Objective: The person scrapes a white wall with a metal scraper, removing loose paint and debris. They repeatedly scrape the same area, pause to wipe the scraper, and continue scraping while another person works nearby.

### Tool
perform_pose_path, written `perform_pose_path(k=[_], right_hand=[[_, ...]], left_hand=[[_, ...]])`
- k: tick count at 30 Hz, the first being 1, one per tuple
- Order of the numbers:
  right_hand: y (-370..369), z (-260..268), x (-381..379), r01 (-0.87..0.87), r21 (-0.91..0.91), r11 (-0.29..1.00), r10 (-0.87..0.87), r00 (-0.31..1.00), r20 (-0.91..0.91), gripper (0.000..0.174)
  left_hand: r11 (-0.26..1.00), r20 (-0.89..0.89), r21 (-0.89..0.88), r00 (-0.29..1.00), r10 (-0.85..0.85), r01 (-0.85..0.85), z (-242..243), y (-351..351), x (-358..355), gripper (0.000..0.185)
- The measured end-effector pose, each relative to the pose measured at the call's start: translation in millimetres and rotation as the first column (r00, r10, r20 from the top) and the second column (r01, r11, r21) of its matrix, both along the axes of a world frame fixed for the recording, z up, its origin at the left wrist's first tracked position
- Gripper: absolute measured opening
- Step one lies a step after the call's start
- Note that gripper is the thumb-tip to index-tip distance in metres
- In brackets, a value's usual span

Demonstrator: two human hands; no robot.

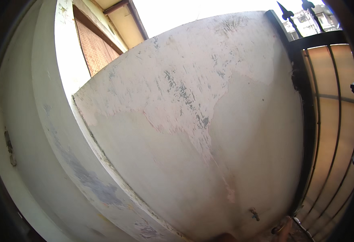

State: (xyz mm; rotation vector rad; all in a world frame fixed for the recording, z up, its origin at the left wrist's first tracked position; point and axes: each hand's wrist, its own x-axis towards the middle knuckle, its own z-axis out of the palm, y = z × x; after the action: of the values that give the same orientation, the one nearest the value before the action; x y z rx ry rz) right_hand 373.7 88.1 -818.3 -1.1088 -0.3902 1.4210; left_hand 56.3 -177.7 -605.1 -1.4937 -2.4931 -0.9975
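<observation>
Neither of my hands can be made out in the head view. Before me stands a plastered boundary wall (pixel 165 145), off-white below. Its upper part has a rough pinkish patch (pixel 192 63) where paint is scraped or peeled, with dark grey streaks (pixel 178 87) through it. Low on the wall sticks out a small tap (pixel 254 214). At the bottom right, near the floor, shows a skin-toned limb (pixel 284 230); I cannot tell whether it is a hand or a foot, or whose. A blurred reddish-brown shape (pixel 225 237) cuts into the bottom edge.
On the right is a black metal gate (pixel 308 127) with spear-shaped finials (pixel 287 15) and tan sheeting behind its bars. A pale pillar (pixel 74 169) with a grey worn patch joins the wall on the left. Behind it is a building with a brown-framed opening (pixel 95 45).
</observation>
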Motion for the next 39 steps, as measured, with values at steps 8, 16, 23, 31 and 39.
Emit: perform_pose_path(k=[8, 16, 23, 31, 39], right_hand=[[56.5, -23.4, -67.5, -0.343, -0.069, 0.937, 0.335, 0.822, 0.461, 0.029], [-103.9, -119.4, -86.9, -0.482, -0.276, 0.832, 0.554, 0.685, 0.474, 0.032], [-110.6, 99.8, -72.6, -0.94, 0.342, 0.006, 0.522, 0.294, 0.801, 0.035], [-113.1, 177.4, -97.1, -0.942, 0.204, -0.267, 0.601, 0.003, 0.799, 0.037], [-108.9, 122.5, -74.4, -0.966, 0.119, -0.231, 0.672, -0.07, 0.737, 0.038]], left_hand=[[0.996, 0.438, 0.084, 0.898, -0.053, 0.018, -37.4, -14.6, 15.9, 0.046], [0.99, 0.608, 0.144, 0.789, -0.091, 0.003, -53.1, -12.5, 16.7, 0.041], [0.969, 0.739, 0.233, 0.632, -0.233, 0.085, -81.9, -22.2, 43.6, 0.037], [0.871, 0.322, 0.015, 0.822, -0.469, 0.491, -119.5, -46.0, 34.9, 0.033], [0.979, 0.698, 0.203, 0.7, -0.151, 0.009, -64.5, -51.1, -29.8, 0.036]])
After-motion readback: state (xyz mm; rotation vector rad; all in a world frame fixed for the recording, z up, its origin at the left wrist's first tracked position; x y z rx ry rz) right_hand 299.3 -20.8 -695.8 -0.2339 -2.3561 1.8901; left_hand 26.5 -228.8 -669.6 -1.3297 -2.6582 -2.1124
